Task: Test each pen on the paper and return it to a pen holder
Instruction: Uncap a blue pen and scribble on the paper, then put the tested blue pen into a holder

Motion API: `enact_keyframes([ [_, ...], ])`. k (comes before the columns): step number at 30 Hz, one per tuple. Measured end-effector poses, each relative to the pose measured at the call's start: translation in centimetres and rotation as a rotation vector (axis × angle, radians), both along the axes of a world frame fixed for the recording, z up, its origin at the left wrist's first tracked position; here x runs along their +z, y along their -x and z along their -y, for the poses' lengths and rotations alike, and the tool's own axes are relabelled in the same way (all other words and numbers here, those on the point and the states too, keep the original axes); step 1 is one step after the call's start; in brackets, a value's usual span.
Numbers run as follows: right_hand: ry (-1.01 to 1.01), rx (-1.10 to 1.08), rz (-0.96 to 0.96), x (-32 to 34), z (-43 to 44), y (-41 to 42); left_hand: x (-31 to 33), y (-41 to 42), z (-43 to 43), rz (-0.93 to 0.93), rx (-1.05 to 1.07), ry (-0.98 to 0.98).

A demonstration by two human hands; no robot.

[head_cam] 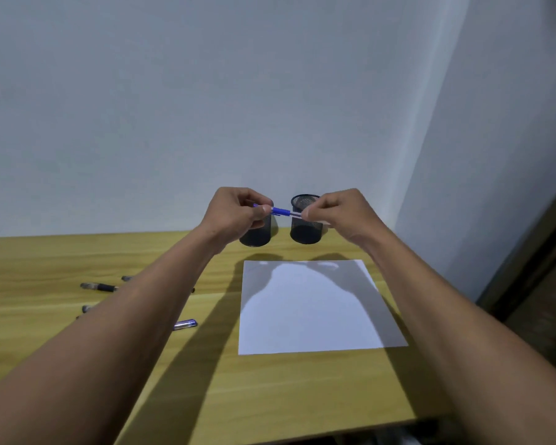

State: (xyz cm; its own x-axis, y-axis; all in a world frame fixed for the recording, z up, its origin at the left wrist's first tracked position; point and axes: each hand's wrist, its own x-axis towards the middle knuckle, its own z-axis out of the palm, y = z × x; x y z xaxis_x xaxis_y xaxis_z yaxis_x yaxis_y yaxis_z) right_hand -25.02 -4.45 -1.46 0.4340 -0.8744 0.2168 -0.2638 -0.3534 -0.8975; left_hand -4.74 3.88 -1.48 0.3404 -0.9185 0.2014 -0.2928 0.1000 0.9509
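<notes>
Pale walls [206, 91], wooden table [270, 396]

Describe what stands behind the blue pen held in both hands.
Behind the pen, two holders: the right holder shows its open rim; the left hand covers the left holder's top.

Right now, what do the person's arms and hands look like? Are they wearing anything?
Nothing is worn on them. The left hand and right hand have no gloves, and no rings show on the fingers in view. The left forearm and right forearm are bare to the picture's edge: no sleeves, watch or bracelet.
</notes>
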Motion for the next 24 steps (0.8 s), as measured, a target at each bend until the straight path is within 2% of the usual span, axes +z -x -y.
enact_keyframes([
  [4, 0.108, 0.063, -0.201, 0.0, 1.8, 0.3, -0.2, 1.9, 2.1, 0.034, 0.014, 0.053],
  [6, 0.149, 0.031, -0.234, 0.0, 3.1, 0.4, -0.9, 3.1, 3.3, -0.043, 0.071, 0.099],
  [9, 0.182, -0.045, -0.188, 0.1, 5.4, 0.9, -3.6, 5.0, 5.5, -0.101, 0.176, 0.097],
  [12, 0.169, -0.131, -0.078, 0.8, 7.7, 0.6, -6.6, 7.1, 7.4, 0.048, 0.206, 0.006],
  [17, 0.089, -0.165, 0.109, 1.9, 11.1, -0.7, -9.1, 8.4, 11.5, 0.169, 0.239, -0.025],
  [21, 0.064, -0.177, 0.049, 1.1, 13.4, -1.7, -9.9, 8.0, 14.5, 0.225, 0.336, -0.066],
  [24, 0.010, -0.172, -0.048, -0.3, 14.6, -2.4, -10.4, 7.8, 15.7, 0.192, 0.345, -0.054],
])
